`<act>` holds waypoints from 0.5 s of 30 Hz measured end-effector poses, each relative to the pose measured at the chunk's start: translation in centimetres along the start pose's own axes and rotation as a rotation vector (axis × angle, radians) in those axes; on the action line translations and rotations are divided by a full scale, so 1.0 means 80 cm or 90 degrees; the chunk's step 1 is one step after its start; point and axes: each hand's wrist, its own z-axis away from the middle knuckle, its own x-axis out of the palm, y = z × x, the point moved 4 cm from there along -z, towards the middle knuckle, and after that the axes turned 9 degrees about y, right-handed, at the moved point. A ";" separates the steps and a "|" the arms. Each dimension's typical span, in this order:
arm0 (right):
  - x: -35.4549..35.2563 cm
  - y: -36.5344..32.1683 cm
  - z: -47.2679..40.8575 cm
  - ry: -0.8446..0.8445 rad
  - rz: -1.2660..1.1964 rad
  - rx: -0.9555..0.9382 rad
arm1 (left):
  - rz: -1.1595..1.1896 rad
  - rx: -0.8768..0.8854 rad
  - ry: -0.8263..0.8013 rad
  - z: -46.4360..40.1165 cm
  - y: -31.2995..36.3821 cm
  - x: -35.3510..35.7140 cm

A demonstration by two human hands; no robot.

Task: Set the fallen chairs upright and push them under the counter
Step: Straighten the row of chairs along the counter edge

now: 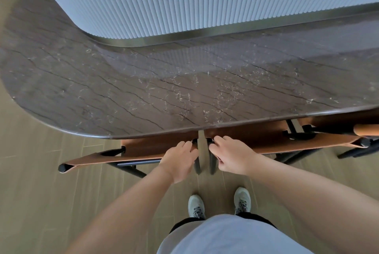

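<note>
Left hand: fingers curled over the black frame at the chair's back, just left of the central olive strap; closed on the frame.

Right hand: mirrors it just right of the strap, fingers wrapped over the same frame; closed likewise.

Chair, tan sling seat on black tube legs: stands upright on the wood floor, directly ahead of the person's shoes. Its seat runs wide, left to right, parallel to the near edge of the desk; its front faces away from the person, in under the top. The forward part of the seat is hidden beneath the overhang; the rear edge and back legs remain outside it.

Second chair: same make, to the right, upright and largely tucked under the desk.

Progress, as a judgement: righting appears finished for both visible chairs. The held one seems nearly pushed home, perhaps needing a last short shove. Whether other chairs lie fallen out of view cannot be told.
</note>
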 end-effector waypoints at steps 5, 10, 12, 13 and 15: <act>-0.004 -0.006 0.003 0.023 0.028 0.010 | 0.030 -0.004 0.009 -0.005 -0.004 0.007; -0.002 -0.013 0.004 0.016 0.050 0.041 | 0.050 -0.083 0.021 -0.001 0.001 0.007; -0.001 -0.015 0.006 0.026 0.048 0.061 | 0.044 -0.099 0.032 -0.002 0.005 0.004; -0.002 -0.015 0.008 0.032 0.036 0.074 | 0.042 -0.093 0.042 -0.003 0.006 0.002; -0.006 -0.016 0.010 0.041 -0.001 0.109 | 0.070 -0.086 0.072 -0.005 0.008 -0.005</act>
